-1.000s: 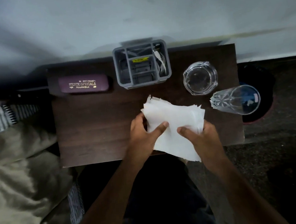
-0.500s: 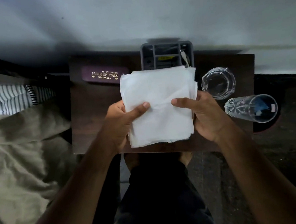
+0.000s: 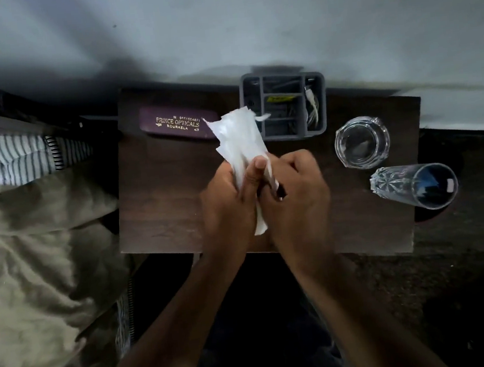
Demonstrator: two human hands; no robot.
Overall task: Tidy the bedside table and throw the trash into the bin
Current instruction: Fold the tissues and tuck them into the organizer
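Above the middle of the dark wooden bedside table (image 3: 159, 197), both hands squeeze a stack of white paper tissues (image 3: 241, 142) into a narrow bundle. My left hand (image 3: 225, 205) grips it from the left, thumb across the front. My right hand (image 3: 298, 195) presses against it from the right. The bundle's upper end sticks out above the fingers; a small corner shows below the palms. A dark bin (image 3: 438, 146) stands on the floor past the table's right edge, mostly hidden by a glass.
A maroon spectacle case (image 3: 170, 125) lies at the back left. A grey compartment organiser (image 3: 286, 105) stands against the wall. A squat glass (image 3: 361, 142) and a tall cut glass (image 3: 418, 187) stand at the right. A bed with olive cloth (image 3: 35, 262) lies to the left.
The tissue stack, held flat and spread between both hands half a second ago, is now squeezed into a narrow bundle. My hands have come together over the table's middle.
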